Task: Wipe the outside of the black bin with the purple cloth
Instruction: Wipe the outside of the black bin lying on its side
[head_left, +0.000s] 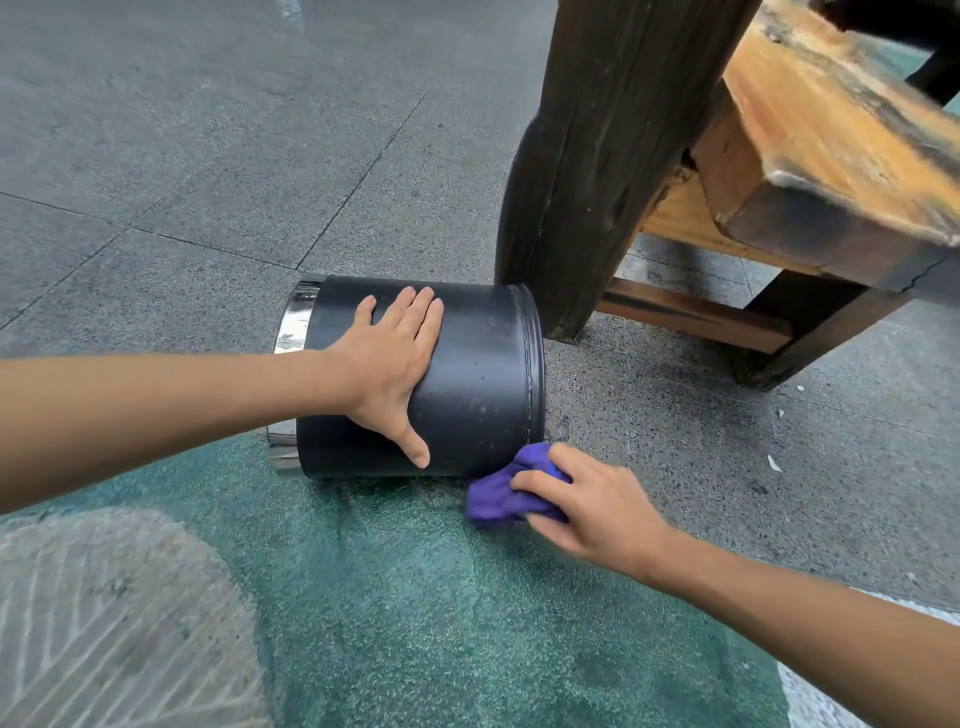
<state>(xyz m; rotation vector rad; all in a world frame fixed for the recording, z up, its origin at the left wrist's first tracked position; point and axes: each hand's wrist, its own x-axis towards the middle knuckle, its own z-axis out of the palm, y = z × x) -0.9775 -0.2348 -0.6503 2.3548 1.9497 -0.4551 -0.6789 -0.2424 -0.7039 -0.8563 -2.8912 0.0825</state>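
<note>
The black bin lies on its side on the floor, its shiny metal rim pointing left. My left hand rests flat on top of the bin's wall with the fingers spread. My right hand grips the bunched purple cloth just below the bin's right end, near the floor. The cloth touches or nearly touches the bin's lower right edge; I cannot tell which.
A dark wooden bench leg stands right behind the bin's right end, under an orange-brown wooden seat. A low crossbar runs to the right. Grey stone floor stretches left; green-painted ground lies in front.
</note>
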